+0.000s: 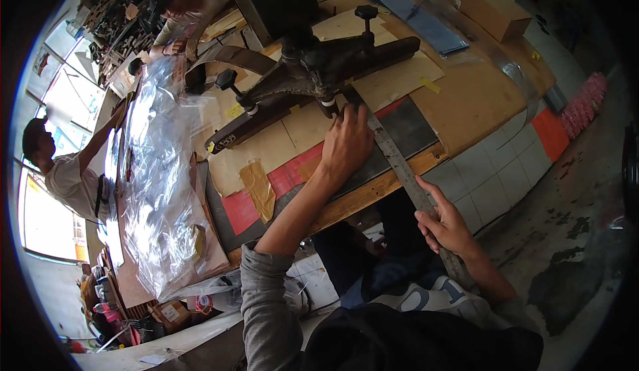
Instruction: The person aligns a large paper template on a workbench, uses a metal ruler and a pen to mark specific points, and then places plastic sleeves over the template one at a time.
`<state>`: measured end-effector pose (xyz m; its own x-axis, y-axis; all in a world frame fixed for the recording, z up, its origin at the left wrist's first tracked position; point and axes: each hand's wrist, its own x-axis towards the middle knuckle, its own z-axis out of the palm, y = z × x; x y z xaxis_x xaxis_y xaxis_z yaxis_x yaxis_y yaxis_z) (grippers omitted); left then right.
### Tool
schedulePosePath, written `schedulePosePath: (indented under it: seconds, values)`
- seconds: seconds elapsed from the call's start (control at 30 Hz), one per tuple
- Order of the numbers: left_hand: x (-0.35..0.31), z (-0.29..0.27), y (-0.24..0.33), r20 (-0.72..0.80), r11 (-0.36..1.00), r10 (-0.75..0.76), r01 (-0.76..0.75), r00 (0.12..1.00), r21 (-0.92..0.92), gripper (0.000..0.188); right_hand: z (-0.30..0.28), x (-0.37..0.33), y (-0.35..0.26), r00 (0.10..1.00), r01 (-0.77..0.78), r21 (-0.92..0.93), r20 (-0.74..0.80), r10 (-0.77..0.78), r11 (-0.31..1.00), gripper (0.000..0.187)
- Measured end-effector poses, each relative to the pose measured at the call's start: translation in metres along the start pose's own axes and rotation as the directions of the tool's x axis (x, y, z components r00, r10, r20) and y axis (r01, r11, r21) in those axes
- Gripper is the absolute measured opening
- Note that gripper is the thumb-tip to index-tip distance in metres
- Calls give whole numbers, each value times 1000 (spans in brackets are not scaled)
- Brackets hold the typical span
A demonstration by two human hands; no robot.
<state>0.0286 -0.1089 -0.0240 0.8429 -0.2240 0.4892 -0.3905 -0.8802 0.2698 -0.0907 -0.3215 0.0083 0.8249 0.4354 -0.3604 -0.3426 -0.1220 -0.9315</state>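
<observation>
My right hand (447, 228) grips the lower part of a long metal ruler (398, 158), thumb and fingers at its edge. The ruler slants from the machine down past the table's front edge toward my body. My left hand (349, 141) is closed at the ruler's far end, close under the dark metal clamp arm (266, 98) of a machine. What its fingertips pinch is hidden. Beneath that arm lie pale board sheets (266, 151) over a red strip (286, 174) and a dark mat (406, 131). Brown tape (256, 184) sticks to the board's near edge.
Crumpled clear plastic (160, 184) covers the table's left side. A cardboard box (489, 8) and blue sheets (413, 14) lie at the back right. Two people work at the left, one in a light shirt (66, 188). A pink bundle (584, 104) stands right, beyond the table.
</observation>
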Motion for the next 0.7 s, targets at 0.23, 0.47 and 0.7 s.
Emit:
schedulePosePath:
  seconds: [0.23, 0.47, 0.7]
  values:
    - [1, 1, -2, 15, 1000, 10, -10, 1000, 18, 29, 0, 0, -3, 1000, -8, 1, 1, 8, 1000, 58]
    - [0, 2, -3, 15, 999, 30, -30, 999, 24, 28, 2, 0, -3, 1000, -30, 7, -8, 30, 1000, 58]
    - [1, 5, -5, 8, 998, 68, -68, 998, 15, 26, 0, 2, -2, 998, -52, 18, -21, 53, 998, 57]
